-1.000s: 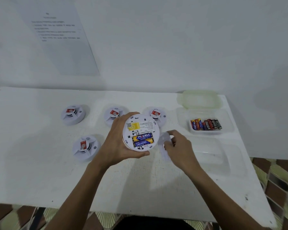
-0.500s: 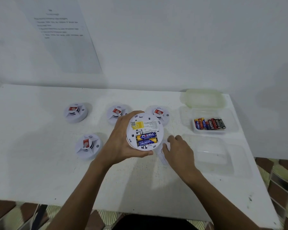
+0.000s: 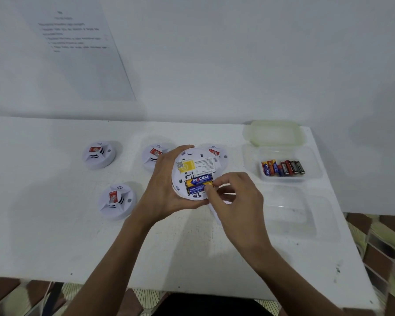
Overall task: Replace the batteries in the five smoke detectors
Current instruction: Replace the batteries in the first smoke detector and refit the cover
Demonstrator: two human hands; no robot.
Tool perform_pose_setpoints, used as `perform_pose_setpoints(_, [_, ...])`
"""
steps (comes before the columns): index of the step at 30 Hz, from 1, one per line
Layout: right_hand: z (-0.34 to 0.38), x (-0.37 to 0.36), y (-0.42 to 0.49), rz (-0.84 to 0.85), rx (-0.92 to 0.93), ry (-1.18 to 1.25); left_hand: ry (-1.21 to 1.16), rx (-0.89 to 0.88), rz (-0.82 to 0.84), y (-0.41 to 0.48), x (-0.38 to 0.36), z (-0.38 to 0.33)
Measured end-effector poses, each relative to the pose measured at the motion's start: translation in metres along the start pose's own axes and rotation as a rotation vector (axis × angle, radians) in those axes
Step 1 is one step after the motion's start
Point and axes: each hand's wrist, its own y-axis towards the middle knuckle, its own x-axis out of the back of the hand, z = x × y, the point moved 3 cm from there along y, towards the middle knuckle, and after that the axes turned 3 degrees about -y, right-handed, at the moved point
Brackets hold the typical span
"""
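Note:
My left hand point(image 3: 162, 190) holds a white smoke detector point(image 3: 193, 164) above the table, back side up, its battery bay uncovered. Two blue-and-yellow batteries point(image 3: 197, 181) lie in the bay. My right hand point(image 3: 235, 201) reaches in from the right, thumb and forefinger pinched on the right end of a battery. The white battery cover point(image 3: 216, 215) lies on the table under that hand, mostly hidden. Several other detectors rest face up on the table: far left point(image 3: 98, 153), behind my left hand point(image 3: 152, 155), behind the held one point(image 3: 218, 152), and near left point(image 3: 116, 200).
A clear tub point(image 3: 315, 169) at the right holds several loose batteries point(image 3: 283, 168). Its lid point(image 3: 274, 133) lies behind it, and another clear tub point(image 3: 294, 215) sits in front. A printed sheet point(image 3: 78, 42) hangs on the wall. The table's right edge point(image 3: 342, 224) is close.
My right hand has set the battery cover down on the table and moved up and left onto the batteries in the held detector. My left hand has kept the detector almost still.

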Motion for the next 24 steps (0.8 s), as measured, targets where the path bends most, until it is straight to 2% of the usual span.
perform_pose_setpoints(7, [0.002,-0.002,0.0,-0.095,0.011,-0.034,0.032,-0.055,-0.058,0.003,-0.006,-0.007])
perform_pose_setpoints(17, [0.007,-0.006,0.005,-0.045,-0.308,0.206,0.069,-0.096,-0.125,0.008,-0.004,-0.007])
perform_pose_setpoints(22, [0.014,-0.002,0.002,-0.052,-0.231,0.127,0.043,-0.035,-0.055,0.006,-0.005,0.001])
perform_pose_setpoints(24, [0.015,-0.001,0.001,-0.067,-0.167,0.068,0.088,-0.063,-0.091,0.005,-0.005,0.002])
